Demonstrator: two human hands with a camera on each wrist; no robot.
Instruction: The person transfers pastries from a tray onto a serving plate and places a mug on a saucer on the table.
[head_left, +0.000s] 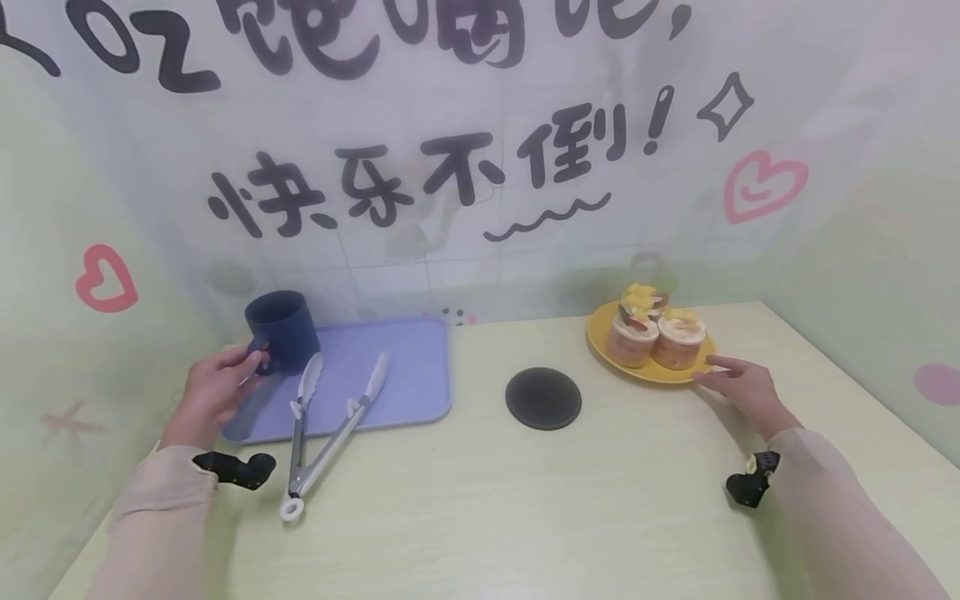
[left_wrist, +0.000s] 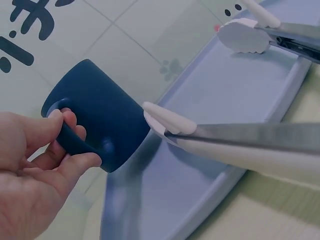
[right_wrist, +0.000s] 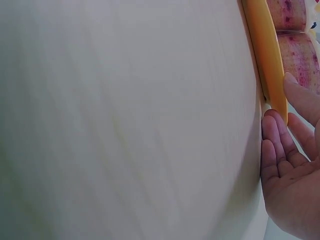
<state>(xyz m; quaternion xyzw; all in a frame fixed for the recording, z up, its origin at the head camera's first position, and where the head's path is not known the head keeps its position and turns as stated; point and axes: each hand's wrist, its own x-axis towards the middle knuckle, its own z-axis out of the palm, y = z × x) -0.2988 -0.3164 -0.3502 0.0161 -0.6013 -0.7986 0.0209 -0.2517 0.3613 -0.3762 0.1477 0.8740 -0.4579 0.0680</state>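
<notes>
My left hand (head_left: 217, 387) grips the handle of a dark blue mug (left_wrist: 107, 117), fingers through the loop and thumb against it. The mug is at the left end of a lavender tray (head_left: 416, 375), overlapping it in the head view. At the right, my right hand (head_left: 742, 390) pinches the rim of a yellow plate (head_left: 600, 333). In the right wrist view its thumb (right_wrist: 302, 97) is over the rim and the other fingers are beneath. Small cakes (head_left: 678, 343) topped with cream and yellow fruit stand on the plate.
Metal tongs (head_left: 330, 450) with white tips lie spread across the tray's front edge, their ring end on the table (head_left: 480, 517). A round black coaster (head_left: 543, 398) lies between tray and plate. Behind stands a wall (head_left: 465, 242) with lettering; another wall is at the left.
</notes>
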